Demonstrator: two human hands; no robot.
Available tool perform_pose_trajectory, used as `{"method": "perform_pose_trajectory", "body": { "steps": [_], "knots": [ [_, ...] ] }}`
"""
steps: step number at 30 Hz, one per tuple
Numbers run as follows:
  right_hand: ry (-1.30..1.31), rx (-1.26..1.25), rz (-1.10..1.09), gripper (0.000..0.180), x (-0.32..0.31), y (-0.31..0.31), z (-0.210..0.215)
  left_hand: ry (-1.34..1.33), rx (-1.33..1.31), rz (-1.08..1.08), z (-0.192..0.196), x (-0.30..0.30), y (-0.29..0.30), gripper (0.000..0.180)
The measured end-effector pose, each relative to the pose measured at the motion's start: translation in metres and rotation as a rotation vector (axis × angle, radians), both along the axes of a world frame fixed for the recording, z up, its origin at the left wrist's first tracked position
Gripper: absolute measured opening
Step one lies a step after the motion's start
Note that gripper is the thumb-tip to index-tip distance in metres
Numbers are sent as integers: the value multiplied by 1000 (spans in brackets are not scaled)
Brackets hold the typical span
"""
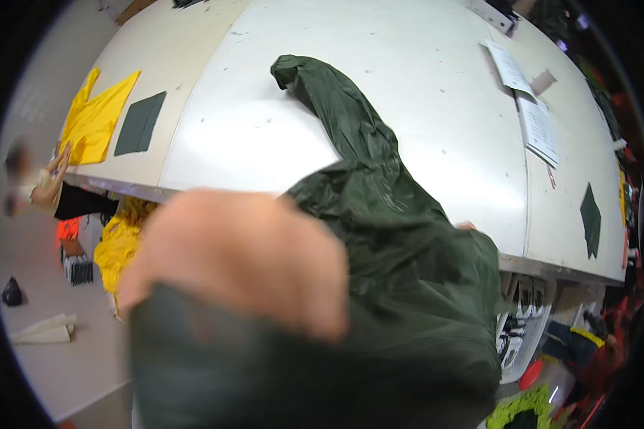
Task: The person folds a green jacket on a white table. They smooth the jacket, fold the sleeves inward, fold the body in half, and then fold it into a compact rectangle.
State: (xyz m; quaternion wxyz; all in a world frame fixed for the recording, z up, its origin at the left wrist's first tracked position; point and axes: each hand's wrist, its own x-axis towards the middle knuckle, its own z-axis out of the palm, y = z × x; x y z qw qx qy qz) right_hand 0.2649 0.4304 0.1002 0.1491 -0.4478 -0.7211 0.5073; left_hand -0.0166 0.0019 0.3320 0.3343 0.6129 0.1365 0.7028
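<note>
Dark green fabric [379, 214] drapes from the white table [250, 136] down to frame bottom, bunched in the blurry left hand [243, 261] up close. Right hand [466, 226] is mostly hidden behind it, grip unclear. Yellow cloth [96, 118] and one green patch [140, 123] upper left, two paper sheets [529, 107] upper right, another green patch [590, 218] at right.

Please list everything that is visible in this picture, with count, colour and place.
garment: 1, dark green, trailing from table to the hands
table: 1, white, centre
yellow fabric: 1, table's far left
dark green patches: 2, table's left and right
paper sheets: 2, white, table's right
yellow heap: 1, below table's left edge
co-worker: 1, far left
left hand: 1, blurred, close, grip on the garment
right hand: 1, mostly hidden behind the garment
</note>
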Motion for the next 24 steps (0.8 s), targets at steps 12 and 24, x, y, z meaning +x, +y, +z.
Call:
{"method": "perform_pose_trajectory", "body": {
  "steps": [12,24],
  "knots": [
    [133,594,-86,63,-5,-48,238,995,-428,905,13,-11,-19,48],
    [741,656,764,68,-442,-208,265,-595,-1257,1201,-102,33,-242,28]
  ]
}}
